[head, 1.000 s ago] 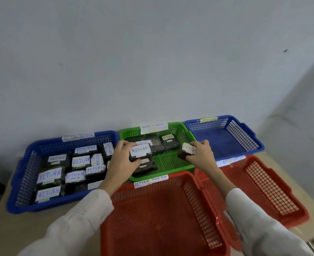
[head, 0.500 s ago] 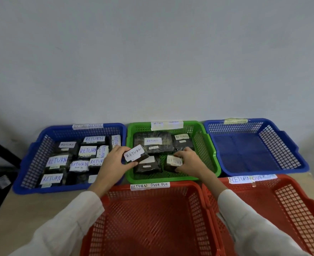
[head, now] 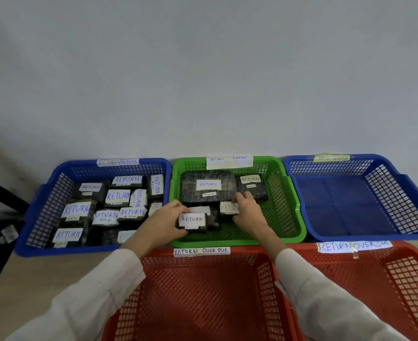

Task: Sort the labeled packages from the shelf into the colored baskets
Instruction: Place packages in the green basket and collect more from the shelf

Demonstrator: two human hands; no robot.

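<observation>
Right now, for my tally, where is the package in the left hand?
Head view: the package is at the front left of the green basket, held by the left hand, left of the smaller package in the right hand.

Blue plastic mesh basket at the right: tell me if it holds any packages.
No, the right blue plastic mesh basket shows only its bare floor and walls.

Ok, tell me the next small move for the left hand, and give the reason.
Probably set it down and let go. The left hand grips a RETURN package low inside the green basket, partly over another package; the right hand holds a second package beside it.
</observation>
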